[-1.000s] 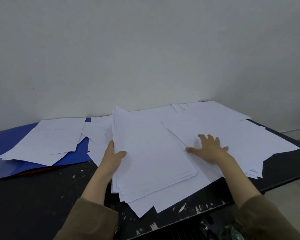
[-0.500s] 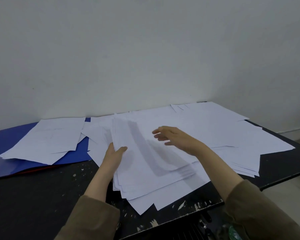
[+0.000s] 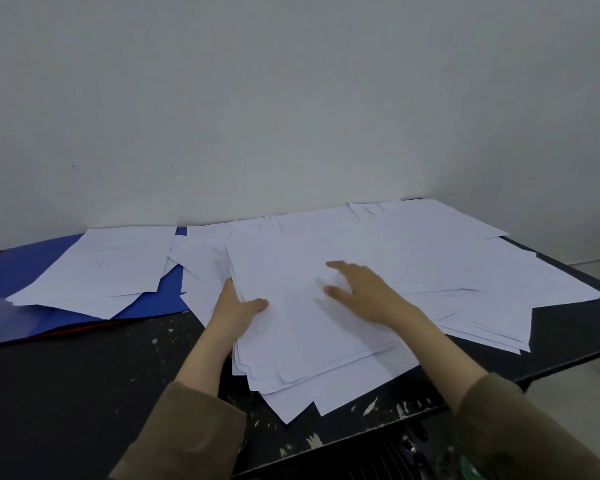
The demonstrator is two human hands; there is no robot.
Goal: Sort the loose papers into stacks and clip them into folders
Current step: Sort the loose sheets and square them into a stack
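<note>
The left hand gripped the ragged stack of white paper sheets on the black paint-flecked table while the right hand hovered slack-fingered above; uneven edges could let sheets slide off.

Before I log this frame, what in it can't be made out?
Head view only:
- Print on the papers: too faint and small to read.
- Left hand fingers: tucked under the stack it grips; only the thumb shows.
- Right hand: motion-blurred, so contact with the top sheet is unclear.
- Blue folder: mostly covered by sheets and cut off by the left edge; no clip visible.
- Sheet count: overlaps hide it.
</note>
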